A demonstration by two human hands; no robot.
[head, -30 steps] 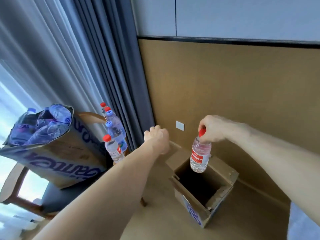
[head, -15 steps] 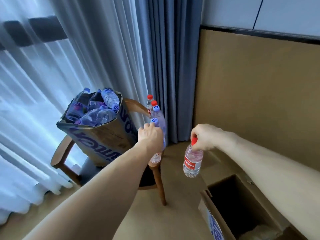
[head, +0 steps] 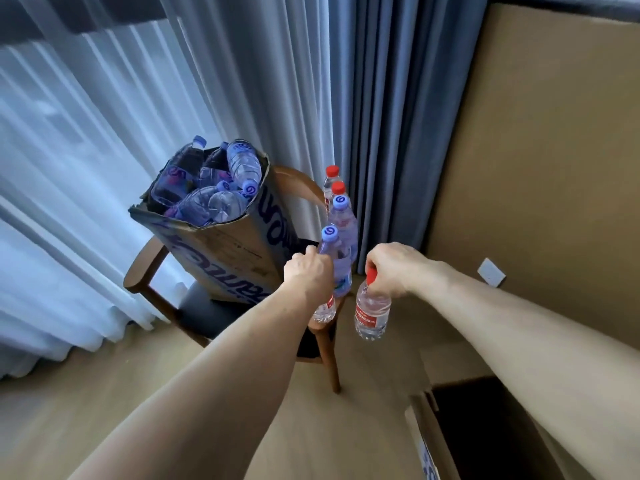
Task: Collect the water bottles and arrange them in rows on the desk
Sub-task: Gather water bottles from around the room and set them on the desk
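My right hand (head: 394, 268) grips a small red-capped, red-labelled water bottle (head: 372, 315) by its neck; it hangs in the air to the right of the chair. My left hand (head: 308, 275) curls over the top of another red-labelled bottle (head: 325, 308) standing at the front corner of the chair (head: 194, 306); its cap is hidden under the hand. Behind it stand two blue-capped bottles (head: 341, 223) and two red-capped ones (head: 332, 176). A cardboard box (head: 235, 247) on the chair is full of several blue-capped bottles (head: 211, 181).
Sheer white curtains (head: 104, 133) and a dark blue drape (head: 388, 116) hang behind the chair. A brown wall panel (head: 536, 168) with a white socket (head: 491, 272) is on the right. An open, dark cardboard box (head: 485, 441) sits on the floor at lower right.
The view swung left from the floor box to the chair. My right hand lifted its bottle out of that box and carried it left. My left hand reached the chair and closed over a bottle top.
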